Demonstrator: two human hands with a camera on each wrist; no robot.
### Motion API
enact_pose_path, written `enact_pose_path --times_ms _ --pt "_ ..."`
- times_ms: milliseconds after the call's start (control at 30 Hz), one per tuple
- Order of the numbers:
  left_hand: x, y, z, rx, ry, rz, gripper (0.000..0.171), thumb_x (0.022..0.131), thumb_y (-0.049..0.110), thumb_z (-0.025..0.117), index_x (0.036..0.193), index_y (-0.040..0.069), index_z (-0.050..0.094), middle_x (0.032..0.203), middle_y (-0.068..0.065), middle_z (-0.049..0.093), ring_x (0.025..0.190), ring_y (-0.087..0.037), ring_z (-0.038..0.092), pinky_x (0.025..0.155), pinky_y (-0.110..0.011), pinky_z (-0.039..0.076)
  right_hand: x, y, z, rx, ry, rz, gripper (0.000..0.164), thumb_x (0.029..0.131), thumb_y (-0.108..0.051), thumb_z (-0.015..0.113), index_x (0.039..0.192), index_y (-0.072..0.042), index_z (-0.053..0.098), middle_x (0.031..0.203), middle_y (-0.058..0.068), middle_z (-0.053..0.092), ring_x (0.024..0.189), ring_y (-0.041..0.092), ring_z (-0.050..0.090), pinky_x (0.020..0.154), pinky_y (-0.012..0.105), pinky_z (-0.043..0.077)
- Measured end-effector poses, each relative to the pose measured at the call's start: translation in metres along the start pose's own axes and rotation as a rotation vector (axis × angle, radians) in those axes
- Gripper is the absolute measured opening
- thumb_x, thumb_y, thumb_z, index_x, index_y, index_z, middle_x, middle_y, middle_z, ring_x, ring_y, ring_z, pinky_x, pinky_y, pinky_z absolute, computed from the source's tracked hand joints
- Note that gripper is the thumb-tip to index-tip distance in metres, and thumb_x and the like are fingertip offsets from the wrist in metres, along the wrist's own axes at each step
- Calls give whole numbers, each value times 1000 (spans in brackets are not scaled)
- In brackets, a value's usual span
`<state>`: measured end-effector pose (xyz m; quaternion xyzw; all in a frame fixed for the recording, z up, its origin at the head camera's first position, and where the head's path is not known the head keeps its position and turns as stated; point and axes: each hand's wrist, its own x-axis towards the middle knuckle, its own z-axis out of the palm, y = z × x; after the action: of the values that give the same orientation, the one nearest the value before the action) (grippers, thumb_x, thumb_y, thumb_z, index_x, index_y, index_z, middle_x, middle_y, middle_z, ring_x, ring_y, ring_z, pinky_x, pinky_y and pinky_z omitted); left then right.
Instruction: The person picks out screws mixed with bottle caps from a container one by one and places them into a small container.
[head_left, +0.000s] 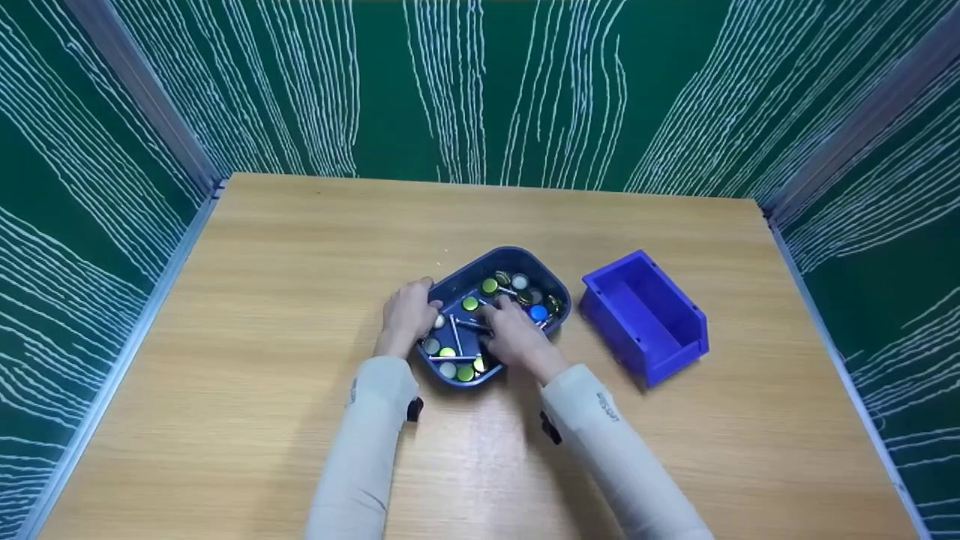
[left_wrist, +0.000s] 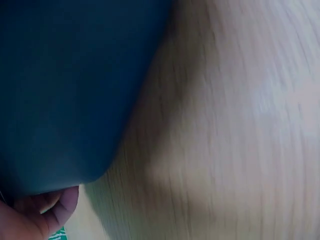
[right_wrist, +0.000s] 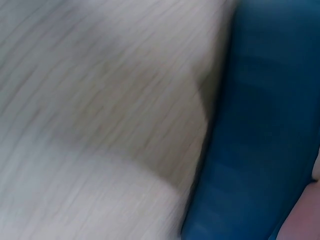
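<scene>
A dark blue tub (head_left: 501, 255) with rounded corners stands on the table and holds several bottle caps (head_left: 490, 286) in green, white and blue, along with long metal screws or nails (head_left: 453, 358). My left hand (head_left: 406, 313) grips the tub's left side, its thumb over the rim; curled fingers (left_wrist: 62, 207) show against the outer wall in the left wrist view. Over the near right rim, my right hand (head_left: 517, 334) reaches down among the contents. One dark metal rod (head_left: 471, 324) points between its fingers and thumb; whether they pinch it is unclear.
To the right of the tub sits a purple-blue plastic bin (head_left: 616, 330), turned at an angle. The wooden table (head_left: 300, 247) is bordered by green panels (head_left: 667, 90) with white wavy lines at the back and both sides.
</scene>
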<state>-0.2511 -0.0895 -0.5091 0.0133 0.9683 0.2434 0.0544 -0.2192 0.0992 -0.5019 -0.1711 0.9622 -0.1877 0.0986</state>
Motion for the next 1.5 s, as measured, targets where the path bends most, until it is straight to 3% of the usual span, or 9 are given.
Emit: enact_pose_path --times_ms 267,600,767,933,1067,1167,1333,1500 --pt "-4 0 1 15 -40 -11 34 98 24 59 129 10 61 122 -16 68 106 -33 66 90 -49 51 0 -5 3 -78 -103 41 24 93 -25 68 108 -8 63 123 18 52 102 31 62 92 47 53" --pt "-5 2 3 23 -11 0 27 97 22 59 121 11 63 113 -13 71 99 -31 66 87 -48 52 2 -7 2 -141 -178 106 41 91 -26 70 123 -4 61 128 23 53 108 33 60 96 49 51" --pt "-4 4 2 60 4 15 24 96 23 59 116 10 64 111 -15 72 100 -35 68 84 -49 53 2 -5 2 -189 -78 50 40 86 -20 72 115 6 63 130 24 47 120 38 48 94 48 52" --pt "-3 6 2 90 13 21 24 96 23 59 115 9 64 112 -16 72 102 -36 68 82 -50 53 1 -4 2 -202 19 46 49 80 -10 72 122 10 57 133 24 40 124 39 39 95 47 51" --pt "-2 7 0 82 10 13 26 96 24 60 117 10 64 112 -16 71 102 -35 68 82 -50 53 -1 -11 1 -253 72 34 47 80 -9 75 120 8 57 125 25 52 118 38 50 86 48 56" --pt "-2 7 0 78 12 10 27 96 23 60 118 9 64 111 -16 72 100 -35 68 82 -49 54 -1 -16 1 -351 100 -32 40 81 -9 75 114 4 57 113 23 61 107 37 59 80 48 57" --pt "-2 6 1 74 16 8 28 96 23 60 120 9 64 110 -16 72 97 -34 68 81 -49 54 -1 -17 -2 -491 34 -120 42 87 -19 72 120 0 56 114 20 62 107 35 60 88 46 55" --pt "-2 4 0 88 18 6 27 95 23 60 118 10 64 110 -16 72 98 -34 67 83 -49 53 -1 -14 -7 -424 -30 -51 43 92 -24 65 125 2 58 126 23 58 120 38 53 103 48 46"
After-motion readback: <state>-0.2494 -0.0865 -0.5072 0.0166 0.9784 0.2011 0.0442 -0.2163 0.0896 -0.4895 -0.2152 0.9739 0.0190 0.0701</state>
